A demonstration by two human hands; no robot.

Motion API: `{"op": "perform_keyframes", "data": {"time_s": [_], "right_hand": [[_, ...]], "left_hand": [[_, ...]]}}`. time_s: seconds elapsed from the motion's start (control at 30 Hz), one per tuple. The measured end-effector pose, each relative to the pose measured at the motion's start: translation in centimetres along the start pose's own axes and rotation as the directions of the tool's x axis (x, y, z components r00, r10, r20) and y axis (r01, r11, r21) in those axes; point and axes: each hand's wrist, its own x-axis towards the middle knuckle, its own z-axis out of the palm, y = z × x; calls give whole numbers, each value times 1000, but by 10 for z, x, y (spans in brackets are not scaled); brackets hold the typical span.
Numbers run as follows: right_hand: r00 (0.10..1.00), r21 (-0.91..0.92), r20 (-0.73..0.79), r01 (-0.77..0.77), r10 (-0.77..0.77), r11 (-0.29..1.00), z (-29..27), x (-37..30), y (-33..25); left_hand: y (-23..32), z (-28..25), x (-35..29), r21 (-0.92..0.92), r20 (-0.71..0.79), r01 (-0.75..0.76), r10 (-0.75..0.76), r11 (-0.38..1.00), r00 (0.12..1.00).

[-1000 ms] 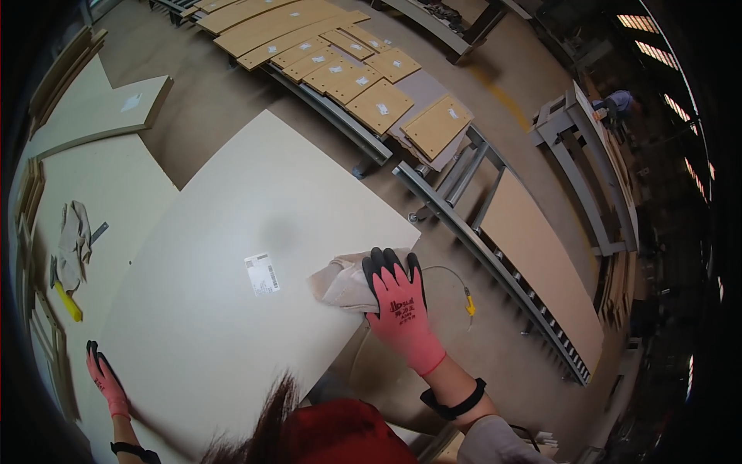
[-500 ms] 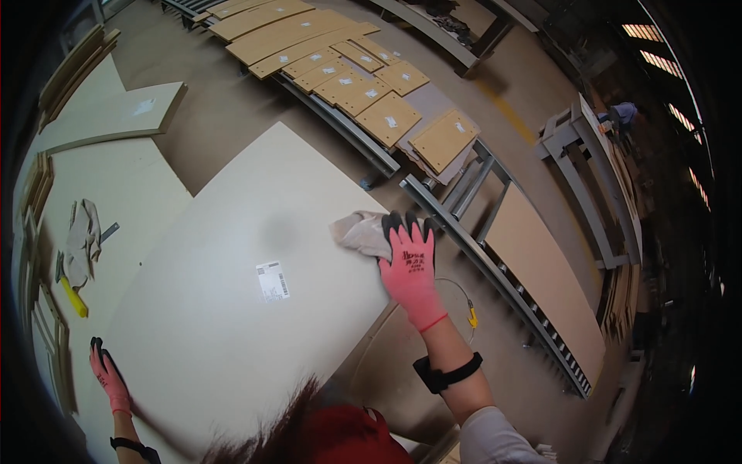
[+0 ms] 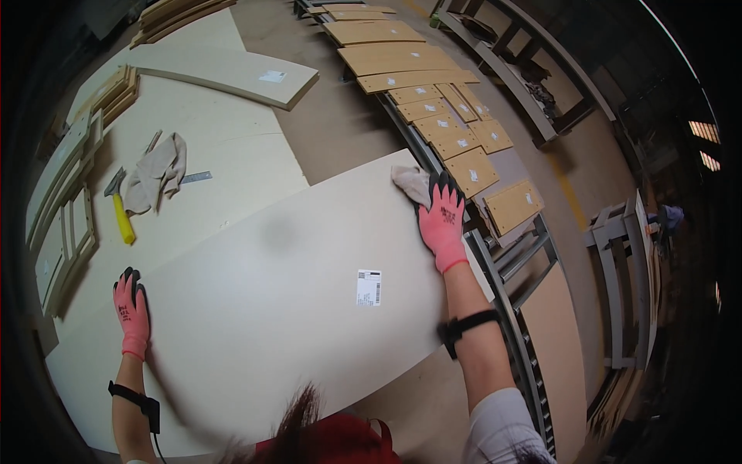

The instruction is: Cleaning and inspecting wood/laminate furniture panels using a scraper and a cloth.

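A large pale board (image 3: 294,325) with a white label (image 3: 369,288) lies in front of me. My right hand (image 3: 443,224), in a pink glove with dark fingertips, holds a light grey cloth (image 3: 410,182) against the board near its far right corner. Part of the cloth is hidden under the fingers. My left hand (image 3: 132,309), gloved the same way, rests flat at the board's left side with its fingers stretched out. Beyond it lie a hammer (image 3: 122,213) with a yellow handle, a crumpled cloth (image 3: 158,174) and a metal ruler (image 3: 196,177).
Wooden panels with labels (image 3: 406,58) lie on a roller conveyor (image 3: 533,371) to the right. Stacked frame pieces (image 3: 69,240) line the left edge. A thick pale panel (image 3: 224,73) lies farther back, and a grey rack (image 3: 618,286) stands at far right.
The view has turned, so the board and tools sit differently in it. My right hand has slid the cloth along the board's right edge toward its far corner. The left hand remains flat.
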Motion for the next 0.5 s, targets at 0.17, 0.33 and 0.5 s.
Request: {"op": "perform_keyframes", "data": {"time_s": [0.17, 0.33, 0.5], "right_hand": [[997, 66, 42, 60, -63, 996, 7, 62, -58], [958, 36, -45, 284, -282, 958, 8, 26, -133], [583, 371, -30, 761, -812, 532, -16, -123, -288]], "left_hand": [[8, -3, 2, -17, -21, -40, 40, 999, 999], [12, -11, 0, -25, 8, 37, -36, 999, 999], [13, -6, 2, -40, 25, 18, -17, 999, 1000]]}}
